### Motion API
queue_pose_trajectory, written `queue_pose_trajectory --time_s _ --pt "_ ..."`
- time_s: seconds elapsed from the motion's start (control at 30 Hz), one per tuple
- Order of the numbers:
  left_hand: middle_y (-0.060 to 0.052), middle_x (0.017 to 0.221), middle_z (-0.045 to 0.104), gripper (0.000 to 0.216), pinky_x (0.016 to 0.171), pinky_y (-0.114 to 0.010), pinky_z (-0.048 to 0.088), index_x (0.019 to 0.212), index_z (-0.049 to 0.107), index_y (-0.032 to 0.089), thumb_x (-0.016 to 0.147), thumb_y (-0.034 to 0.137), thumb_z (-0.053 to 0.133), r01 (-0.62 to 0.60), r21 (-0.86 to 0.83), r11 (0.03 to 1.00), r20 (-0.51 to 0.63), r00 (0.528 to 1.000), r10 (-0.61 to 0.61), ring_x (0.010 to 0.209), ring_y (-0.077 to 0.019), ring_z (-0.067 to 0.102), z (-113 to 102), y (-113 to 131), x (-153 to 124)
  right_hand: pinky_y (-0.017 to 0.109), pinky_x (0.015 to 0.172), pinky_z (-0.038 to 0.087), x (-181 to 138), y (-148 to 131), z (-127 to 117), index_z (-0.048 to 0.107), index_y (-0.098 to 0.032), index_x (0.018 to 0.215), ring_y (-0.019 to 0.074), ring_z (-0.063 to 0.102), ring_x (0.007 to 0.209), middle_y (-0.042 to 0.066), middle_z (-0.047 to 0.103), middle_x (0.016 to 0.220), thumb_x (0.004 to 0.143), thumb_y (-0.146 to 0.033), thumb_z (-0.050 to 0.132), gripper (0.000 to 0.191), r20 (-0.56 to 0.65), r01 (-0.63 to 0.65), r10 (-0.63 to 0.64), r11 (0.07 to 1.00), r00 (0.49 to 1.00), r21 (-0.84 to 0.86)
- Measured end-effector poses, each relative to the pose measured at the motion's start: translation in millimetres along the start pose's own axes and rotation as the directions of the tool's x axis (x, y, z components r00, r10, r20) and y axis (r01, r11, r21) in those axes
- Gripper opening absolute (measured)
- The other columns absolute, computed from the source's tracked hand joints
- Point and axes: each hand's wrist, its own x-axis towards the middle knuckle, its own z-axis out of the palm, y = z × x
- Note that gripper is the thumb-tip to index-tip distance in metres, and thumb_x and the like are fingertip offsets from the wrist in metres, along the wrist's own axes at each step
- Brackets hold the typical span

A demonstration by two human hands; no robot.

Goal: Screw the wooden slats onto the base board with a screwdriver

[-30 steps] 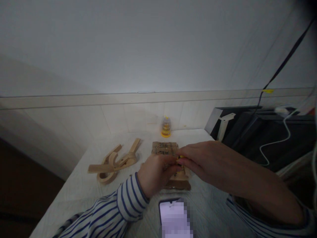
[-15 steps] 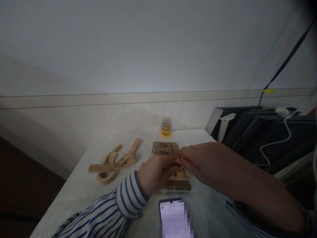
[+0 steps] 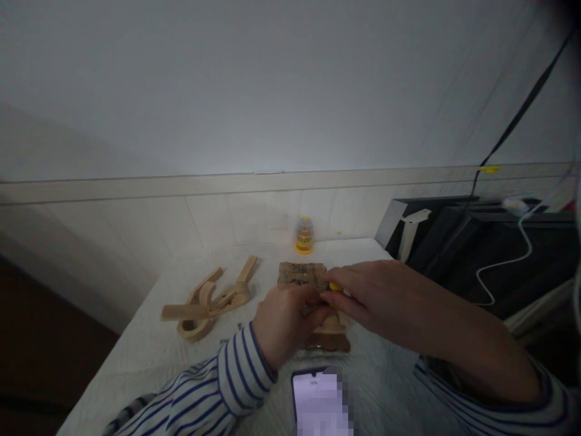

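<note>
My right hand (image 3: 363, 293) pinches a small yellow tool handle (image 3: 334, 286); most of it is hidden by the fingers. Close against it, my left hand (image 3: 288, 318) is closed, thumb and fingers together, on something I cannot make out. Both hands are above a brown printed packet (image 3: 302, 274). Below the fingers a light wooden piece (image 3: 333, 324) partly shows. To the left lie several curved and straight wooden parts (image 3: 197, 312), some joined together. Small dark metal bits (image 3: 239, 327) lie near my left sleeve.
A clear case with a yellow base (image 3: 304, 236) stands at the back near the wall. A phone (image 3: 318, 399) with its screen lit lies in front of me. Dark panels (image 3: 436, 242) and a white cable (image 3: 503, 263) are to the right of the white-covered table (image 3: 131, 363).
My hands stay together over the packet, with fingers slightly shifted; the yellow handle looks turned between my right fingers. The view tips a little, and small metal bits show beside my left sleeve.
</note>
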Motion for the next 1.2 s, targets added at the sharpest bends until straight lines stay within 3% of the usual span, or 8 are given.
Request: queue_pose_trajectory --time_s 0.13,0.27,0.6,1.0,1.2 --pt "-0.002 0.072 0.066 0.016 0.057 -0.024 0.043 0.080 0.065 0.019 0.079 0.032 0.054 -0.010 -0.001 1.000 -0.010 1.000 0.010 0.065 -0.0161 0.060 1.1 -1.0 -0.5 0.028 0.063 0.040 -4.6 4.0 -3.8 0.054 -0.020 0.089 0.0153 0.056 0.072 0.001 0.061 0.082 0.083 -0.027 0.047 0.011 -0.014 0.067 -0.065 0.989 0.998 0.130" --pt "-0.001 0.070 0.066 0.014 0.056 -0.023 0.042 0.075 0.064 0.018 0.077 0.030 0.056 -0.031 -0.021 0.999 -0.003 1.000 0.031 0.064 -0.0151 0.060 0.2 -0.7 0.1 0.028 0.064 0.040 -4.5 5.3 -2.5 0.054 -0.020 0.081 0.0143 0.055 0.071 0.000 0.060 0.079 0.083 -0.016 0.043 0.012 0.007 0.102 -0.104 0.982 0.995 0.160" --pt "-0.003 0.072 0.067 0.018 0.058 -0.022 0.043 0.083 0.067 0.017 0.080 0.027 0.052 -0.055 -0.067 0.996 0.081 0.995 0.060 0.065 -0.0144 0.060 -2.4 -2.1 1.5 0.027 0.058 0.038 -1.9 2.1 2.7 0.053 -0.019 0.075 0.0143 0.056 0.064 0.000 0.061 0.071 0.079 -0.013 0.046 0.011 0.011 0.048 -0.049 0.996 0.999 0.079" --pt "-0.001 0.069 0.066 0.016 0.054 -0.020 0.039 0.080 0.066 0.016 0.081 0.022 0.051 -0.095 -0.104 0.990 0.142 0.984 0.110 0.062 -0.0125 0.058 -7.6 0.0 3.9 0.026 0.054 0.037 -4.2 2.3 4.9 0.054 -0.020 0.077 0.0144 0.056 0.061 0.000 0.060 0.069 0.079 -0.013 0.047 0.010 0.014 0.045 -0.045 0.999 0.999 -0.008" --pt "-0.001 0.071 0.066 0.017 0.055 -0.021 0.040 0.082 0.066 0.018 0.081 0.024 0.050 -0.057 -0.089 0.994 0.141 0.988 0.069 0.062 -0.0138 0.059 -5.0 -0.2 3.6 0.027 0.051 0.034 -3.4 2.6 8.3 0.054 -0.020 0.075 0.0153 0.056 0.060 -0.001 0.060 0.068 0.080 -0.016 0.048 0.008 0.006 0.036 -0.036 0.998 0.999 -0.050"
